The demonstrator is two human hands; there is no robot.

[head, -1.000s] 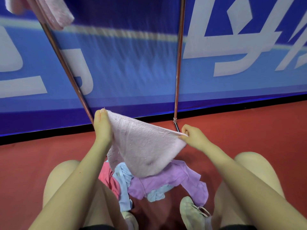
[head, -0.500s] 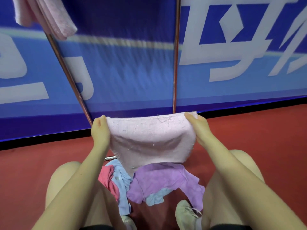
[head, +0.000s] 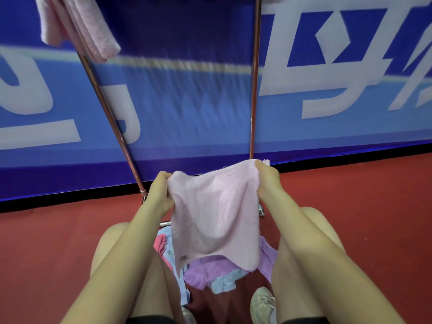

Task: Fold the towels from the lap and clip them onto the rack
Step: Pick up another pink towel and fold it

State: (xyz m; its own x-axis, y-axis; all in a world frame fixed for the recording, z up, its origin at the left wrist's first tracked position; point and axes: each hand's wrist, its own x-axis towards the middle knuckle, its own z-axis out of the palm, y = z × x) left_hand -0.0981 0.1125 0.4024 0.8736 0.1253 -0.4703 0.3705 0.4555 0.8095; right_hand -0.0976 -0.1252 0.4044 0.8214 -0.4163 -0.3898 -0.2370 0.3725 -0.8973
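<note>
Hanging at far left: a folded pale pink terry towel (head: 81, 26) is draped over the top of the slanted copper-coloured metal rack pole (head: 109, 118); whether a clip holds it I cannot tell.
Left hand: the left hand (head: 160, 194) has its fingers curled round the upper left corner of the soft pale pink towel (head: 215, 213), pinching the cloth.
Towel in hand: it hangs spread between the two hands, above the knees and in front of the rack's base, its lower edge loose over the lap.
Lap pile: a heap of small towels, red, light blue and lilac (head: 205, 272), lies between the thighs, below the held one.
Right hand: the right hand (head: 267, 181) grips the upper right corner, thumb on the near face, fingers closed on the edge.
Right pole: the upright copper-coloured metal rack pole (head: 254, 90) stands just behind this hand.
Step, as I judge it: the fold is only starting; the cloth is held open and flat.
Next move calls for: bringing the two top corners together evenly so the edges match, then lifting the folded piece to the rack.
</note>
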